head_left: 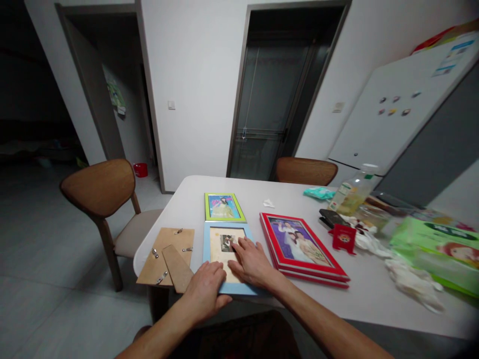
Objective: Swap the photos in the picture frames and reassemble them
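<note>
A light-blue picture frame (207,244) lies flat near the table's front edge, with a cream sheet and a small photo (226,243) inside its border. My left hand (205,285) rests on its lower left part, fingers stretched over the cream sheet and the thumb at the lower edge. With fingers spread, my right hand (252,263) presses on the right side, fingertips touching the sheet beside the photo. A brown backing board (164,244) with metal clips and a stand leg lies left of the frame. Beyond it, touching or nearly so, is a green picture frame (206,208).
Stacked red picture frames (307,244) lie to my right. Farther right are a red card-like item (343,238), a dark object (331,218), a bottle (350,194), crumpled tissues (413,284) and a green tissue pack (436,249). Wooden chairs (99,189) stand left and behind the table.
</note>
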`<state>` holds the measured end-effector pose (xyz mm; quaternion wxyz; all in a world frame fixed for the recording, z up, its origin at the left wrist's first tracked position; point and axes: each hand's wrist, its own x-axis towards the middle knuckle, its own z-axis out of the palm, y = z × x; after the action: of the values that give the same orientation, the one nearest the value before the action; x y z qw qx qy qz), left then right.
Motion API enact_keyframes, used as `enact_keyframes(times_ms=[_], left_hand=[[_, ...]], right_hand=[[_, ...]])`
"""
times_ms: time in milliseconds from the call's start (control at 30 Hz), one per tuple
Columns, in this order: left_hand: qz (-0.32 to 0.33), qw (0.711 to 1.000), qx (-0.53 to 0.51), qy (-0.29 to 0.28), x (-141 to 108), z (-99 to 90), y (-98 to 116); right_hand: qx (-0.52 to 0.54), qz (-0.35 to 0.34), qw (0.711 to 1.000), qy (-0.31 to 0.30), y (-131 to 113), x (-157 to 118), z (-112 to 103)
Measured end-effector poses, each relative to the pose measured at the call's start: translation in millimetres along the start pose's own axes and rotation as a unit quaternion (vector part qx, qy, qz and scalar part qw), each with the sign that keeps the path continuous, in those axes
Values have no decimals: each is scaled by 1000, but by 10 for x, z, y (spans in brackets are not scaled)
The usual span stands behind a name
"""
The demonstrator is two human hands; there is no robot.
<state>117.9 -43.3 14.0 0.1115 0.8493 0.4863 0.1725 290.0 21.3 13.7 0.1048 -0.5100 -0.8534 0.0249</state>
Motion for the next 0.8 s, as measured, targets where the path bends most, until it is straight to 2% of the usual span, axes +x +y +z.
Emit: enact_keyframes(times_ms=[133,267,367,467,533,633,733,800], left_hand=[[-49,996,22,67,-299,-184,-358],[-138,981,80,111,-708,-291,-876],[-171,973,94,126,-884,-292,-1166],[-173,972,86,133,-918,-295,-1311],[-170,972,73,143,-898,-327,-1326],[-150,971,51,178,-829,-424,-1203],[-103,973,21,207,-685,-509,-907],[-69,977,-4,200,-538,-502,-657]], right_hand=[[67,-51,996,42,-411,53,-47],[109,-94,989,26,-963,152,32],[109,-79,991,15,-1286,252,184],[148,-65,987,9,-1432,349,311],[201,-51,978,2,-1430,385,308],[263,-29,964,12,-1307,351,140],[288,-38,956,45,-1047,202,-105],[285,-38,956,56,-809,57,-226]])
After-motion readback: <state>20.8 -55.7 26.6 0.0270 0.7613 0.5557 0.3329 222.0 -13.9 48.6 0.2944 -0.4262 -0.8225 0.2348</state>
